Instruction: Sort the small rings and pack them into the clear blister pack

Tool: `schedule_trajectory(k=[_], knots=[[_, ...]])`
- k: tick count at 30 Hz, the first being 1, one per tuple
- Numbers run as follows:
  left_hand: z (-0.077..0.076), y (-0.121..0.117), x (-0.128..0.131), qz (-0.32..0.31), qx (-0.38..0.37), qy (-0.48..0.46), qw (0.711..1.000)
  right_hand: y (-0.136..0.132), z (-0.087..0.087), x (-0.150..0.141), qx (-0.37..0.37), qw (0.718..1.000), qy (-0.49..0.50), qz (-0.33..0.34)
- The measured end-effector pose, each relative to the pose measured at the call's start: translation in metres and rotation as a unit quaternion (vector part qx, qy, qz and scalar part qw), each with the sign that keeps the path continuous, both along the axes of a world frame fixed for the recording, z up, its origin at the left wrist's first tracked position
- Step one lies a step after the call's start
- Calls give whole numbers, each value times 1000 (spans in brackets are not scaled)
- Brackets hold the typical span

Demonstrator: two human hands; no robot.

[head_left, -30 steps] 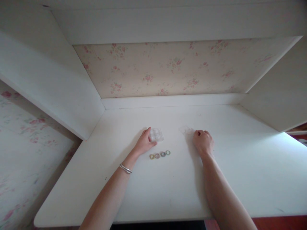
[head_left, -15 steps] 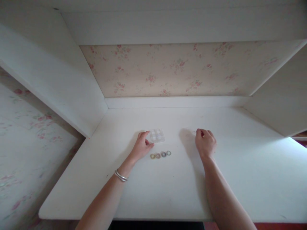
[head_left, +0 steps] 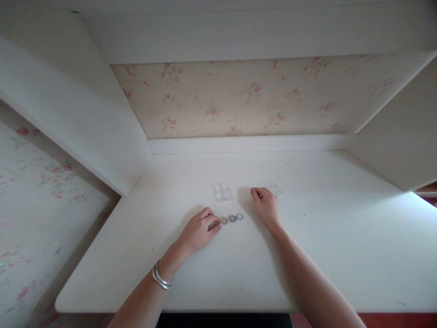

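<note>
My left hand [head_left: 200,230] rests low over the desk, with thumb and fingertips closed around the leftmost yellowish ring [head_left: 217,222], which they partly hide. To its right in a row lie more small rings: a brownish one [head_left: 223,220], a grey one [head_left: 232,218] and a pale greenish one [head_left: 239,216]. Just behind the row is a flat, clear plastic case [head_left: 222,192] with a pale checked pattern. My right hand [head_left: 265,206] is curled with its fingertips together; whether anything is in them is hidden. A clear plastic piece, like a lid [head_left: 275,187], lies just behind that hand.
The white desk [head_left: 205,282] has a raised back edge [head_left: 252,144] and side panels at left [head_left: 78,100] and right [head_left: 396,127]. A shelf [head_left: 239,36] overhangs the back. Flowered wallpaper [head_left: 235,100] covers the wall behind.
My left hand has moved from the checked case down toward me and closed on the yellowish ring. My right hand has moved left, and the clear lid now shows behind it.
</note>
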State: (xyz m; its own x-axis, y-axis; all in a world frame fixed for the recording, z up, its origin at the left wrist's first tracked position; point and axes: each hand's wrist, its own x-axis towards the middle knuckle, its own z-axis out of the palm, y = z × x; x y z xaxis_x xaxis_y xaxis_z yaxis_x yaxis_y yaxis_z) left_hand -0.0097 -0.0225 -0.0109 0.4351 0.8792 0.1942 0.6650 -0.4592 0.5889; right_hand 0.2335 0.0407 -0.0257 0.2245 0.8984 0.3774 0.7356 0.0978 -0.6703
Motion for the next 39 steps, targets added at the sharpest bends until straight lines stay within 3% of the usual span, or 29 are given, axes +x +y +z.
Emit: schedule_trajectory(k=[39], knots=[[6, -2, 0, 5, 42, 82, 996, 4, -5, -1, -38, 998, 10, 49]])
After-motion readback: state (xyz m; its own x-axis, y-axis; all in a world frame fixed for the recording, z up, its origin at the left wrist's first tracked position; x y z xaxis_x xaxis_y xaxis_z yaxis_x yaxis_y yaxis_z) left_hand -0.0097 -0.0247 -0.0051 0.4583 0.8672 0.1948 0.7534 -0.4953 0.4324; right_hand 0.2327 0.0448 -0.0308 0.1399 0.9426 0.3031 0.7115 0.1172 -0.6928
